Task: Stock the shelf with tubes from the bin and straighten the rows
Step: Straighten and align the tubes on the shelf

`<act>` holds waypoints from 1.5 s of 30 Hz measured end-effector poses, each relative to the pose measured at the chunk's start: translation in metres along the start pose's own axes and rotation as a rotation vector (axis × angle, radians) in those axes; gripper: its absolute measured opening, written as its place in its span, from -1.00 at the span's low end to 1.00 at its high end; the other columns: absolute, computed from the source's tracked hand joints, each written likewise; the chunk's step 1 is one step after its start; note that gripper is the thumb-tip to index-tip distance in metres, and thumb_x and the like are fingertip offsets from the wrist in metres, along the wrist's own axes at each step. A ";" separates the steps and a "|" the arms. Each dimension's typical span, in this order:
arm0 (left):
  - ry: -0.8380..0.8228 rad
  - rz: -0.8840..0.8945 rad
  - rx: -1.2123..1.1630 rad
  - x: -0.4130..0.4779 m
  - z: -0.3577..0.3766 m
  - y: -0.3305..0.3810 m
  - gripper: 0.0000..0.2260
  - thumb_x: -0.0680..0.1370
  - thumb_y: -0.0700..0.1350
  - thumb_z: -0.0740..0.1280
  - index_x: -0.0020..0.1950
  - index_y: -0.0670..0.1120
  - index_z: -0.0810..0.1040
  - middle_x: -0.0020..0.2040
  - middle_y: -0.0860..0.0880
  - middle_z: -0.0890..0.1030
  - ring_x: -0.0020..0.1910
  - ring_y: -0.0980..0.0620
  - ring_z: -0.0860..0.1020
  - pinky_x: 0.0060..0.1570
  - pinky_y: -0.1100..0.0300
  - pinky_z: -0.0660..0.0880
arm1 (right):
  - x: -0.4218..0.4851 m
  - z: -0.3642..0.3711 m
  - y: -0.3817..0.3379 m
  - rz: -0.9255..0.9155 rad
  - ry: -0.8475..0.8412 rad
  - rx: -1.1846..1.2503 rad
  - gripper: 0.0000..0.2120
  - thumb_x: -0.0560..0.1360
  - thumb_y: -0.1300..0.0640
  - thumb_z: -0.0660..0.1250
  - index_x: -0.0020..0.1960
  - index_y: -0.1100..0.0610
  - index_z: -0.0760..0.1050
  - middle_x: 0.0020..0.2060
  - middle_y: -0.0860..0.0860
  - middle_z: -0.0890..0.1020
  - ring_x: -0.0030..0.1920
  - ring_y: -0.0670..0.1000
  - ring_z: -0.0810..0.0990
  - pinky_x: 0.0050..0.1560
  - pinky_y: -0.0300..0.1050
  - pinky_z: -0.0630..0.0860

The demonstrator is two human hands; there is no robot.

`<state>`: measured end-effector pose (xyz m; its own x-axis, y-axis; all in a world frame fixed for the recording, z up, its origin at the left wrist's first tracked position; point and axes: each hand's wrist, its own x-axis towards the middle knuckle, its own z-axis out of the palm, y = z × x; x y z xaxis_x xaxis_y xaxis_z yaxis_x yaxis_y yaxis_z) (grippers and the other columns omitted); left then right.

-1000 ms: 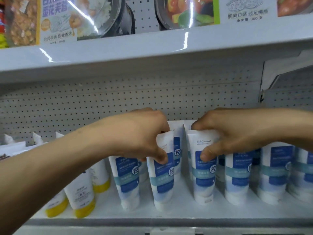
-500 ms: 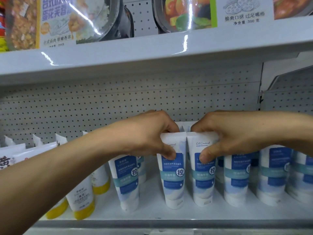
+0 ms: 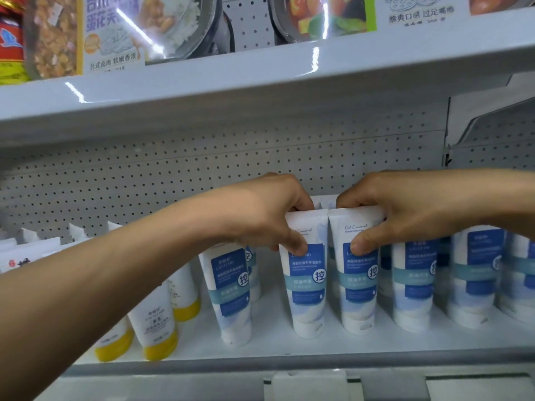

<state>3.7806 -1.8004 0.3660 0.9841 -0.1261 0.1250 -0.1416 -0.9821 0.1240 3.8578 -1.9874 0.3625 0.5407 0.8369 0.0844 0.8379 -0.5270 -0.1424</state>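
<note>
Shelf (image 3: 260, 347) in front of us carries a row of blue-and-white tubes (image 3: 414, 285), caps down, long axes upright. At its middle we hold two touching neighbours: our left hand (image 3: 260, 215) pinches the top of the left tube (image 3: 307, 287), our right hand (image 3: 405, 215) the top of the right tube (image 3: 357, 287), thumbs (image 3: 298, 247) on the labels. The leaning tube (image 3: 228, 287) stands apart to the left, nearer our left hand, so we judge that gap closes next.
</note>
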 end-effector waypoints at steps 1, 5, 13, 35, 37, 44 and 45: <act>-0.001 0.001 -0.005 0.000 0.000 0.000 -0.86 0.43 -0.03 0.50 -0.05 0.02 0.65 -0.20 0.15 0.68 -0.34 0.24 0.63 -0.34 0.34 0.57 | 0.000 0.000 0.000 0.002 -0.001 0.003 -0.81 0.39 -0.07 0.46 -0.08 0.00 0.58 -0.18 -0.18 0.68 -0.20 -0.16 0.65 -0.06 -0.01 0.62; -0.006 -0.010 -0.004 0.002 0.001 0.000 -0.81 0.44 -0.01 0.50 0.02 0.02 0.63 -0.11 0.13 0.69 -0.30 0.23 0.65 -0.24 0.28 0.62 | 0.000 0.002 0.001 0.023 -0.004 0.004 -0.79 0.39 -0.10 0.46 -0.06 -0.01 0.58 -0.17 -0.18 0.69 -0.19 -0.15 0.67 -0.06 0.00 0.63; 0.207 -0.002 -0.111 -0.020 -0.033 -0.012 -0.81 0.49 0.12 0.37 0.08 0.16 0.60 -0.02 0.23 0.64 -0.03 0.31 0.58 0.06 0.31 0.50 | -0.005 -0.006 0.005 -0.073 0.183 0.113 -0.81 0.40 -0.15 0.39 -0.01 -0.15 0.58 -0.11 -0.30 0.65 -0.10 -0.33 0.59 -0.10 -0.41 0.51; -0.190 0.098 -0.041 0.020 -0.022 -0.104 -0.89 0.49 -0.02 0.46 0.00 0.11 0.65 -0.03 0.21 0.68 -0.06 0.28 0.62 0.03 0.27 0.56 | 0.099 -0.012 -0.017 -0.075 -0.159 0.082 -0.86 0.50 -0.04 0.39 0.03 -0.05 0.63 -0.10 -0.21 0.69 -0.10 -0.25 0.65 -0.02 -0.29 0.56; -0.171 0.111 -0.072 0.022 -0.019 -0.106 -0.96 0.49 0.00 0.45 -0.06 0.11 0.65 -0.10 0.17 0.69 -0.13 0.25 0.63 -0.03 0.23 0.60 | 0.102 -0.010 -0.019 -0.081 -0.188 0.083 -0.98 0.49 -0.01 0.40 -0.12 -0.13 0.60 -0.19 -0.22 0.68 -0.16 -0.26 0.64 -0.12 -0.32 0.51; -0.139 0.099 -0.135 0.026 -0.013 -0.102 -0.88 0.50 -0.02 0.44 -0.03 -0.02 0.69 -0.09 0.09 0.71 -0.14 0.17 0.66 -0.11 0.26 0.62 | 0.100 -0.007 -0.022 -0.095 -0.169 0.134 -0.91 0.49 0.04 0.41 -0.17 -0.14 0.59 -0.24 -0.24 0.68 -0.19 -0.24 0.65 -0.16 -0.34 0.53; -0.137 0.096 -0.130 0.026 -0.013 -0.100 -0.87 0.50 -0.02 0.44 -0.02 -0.04 0.69 -0.09 0.08 0.71 -0.15 0.17 0.66 -0.13 0.28 0.62 | 0.100 -0.006 -0.023 -0.095 -0.163 0.139 -0.93 0.49 0.05 0.41 -0.13 -0.12 0.61 -0.21 -0.22 0.69 -0.17 -0.23 0.66 -0.14 -0.32 0.56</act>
<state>3.8192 -1.7037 0.3696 0.9696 -0.2445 0.0083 -0.2390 -0.9395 0.2453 3.8933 -1.8931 0.3803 0.4314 0.9005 -0.0552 0.8598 -0.4289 -0.2772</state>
